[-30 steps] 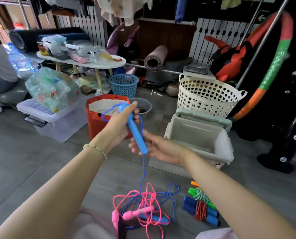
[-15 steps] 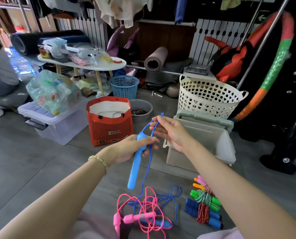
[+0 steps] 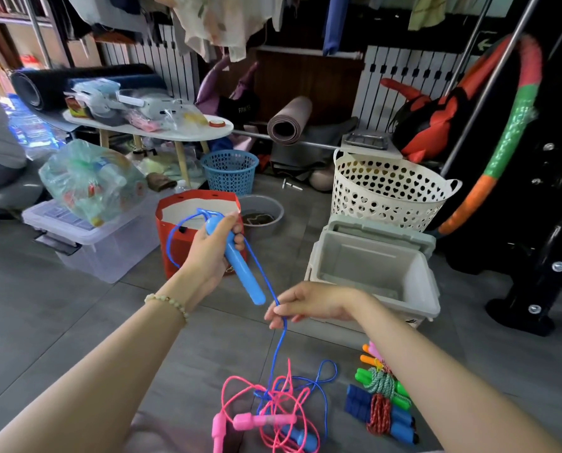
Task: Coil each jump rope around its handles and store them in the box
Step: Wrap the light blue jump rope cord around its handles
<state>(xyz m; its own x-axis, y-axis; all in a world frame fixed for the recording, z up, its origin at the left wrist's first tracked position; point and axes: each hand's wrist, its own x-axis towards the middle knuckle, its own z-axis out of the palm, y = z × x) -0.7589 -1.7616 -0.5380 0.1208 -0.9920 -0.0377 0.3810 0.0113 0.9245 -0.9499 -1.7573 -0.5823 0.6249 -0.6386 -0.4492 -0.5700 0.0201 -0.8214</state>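
My left hand (image 3: 212, 253) grips a blue jump-rope handle (image 3: 240, 268) held up over the floor, its tip pointing down and right. The blue cord (image 3: 278, 341) loops over the handle's top and runs down through my right hand (image 3: 309, 304), which pinches it just below the handle. The cord ends in a tangle with a pink jump rope (image 3: 263, 420) and the second blue handle (image 3: 300, 439) on the floor. The open grey box (image 3: 376, 273) stands to the right. Coiled ropes with green handles (image 3: 382, 384), blue handles (image 3: 381, 416) and orange handles (image 3: 371, 356) lie beside it.
A red bag (image 3: 175, 230) and a metal bowl (image 3: 261, 215) stand behind my left hand. A clear plastic bin (image 3: 86, 237) sits left, a white laundry basket (image 3: 387, 191) and blue basket (image 3: 230, 171) behind. A black equipment base (image 3: 521, 302) is at right. A person sits at far left.
My left hand raised the blue handle and tilted it. My right hand dropped from above the handle to below it, still pinching the cord, laying another turn over the handle's top.
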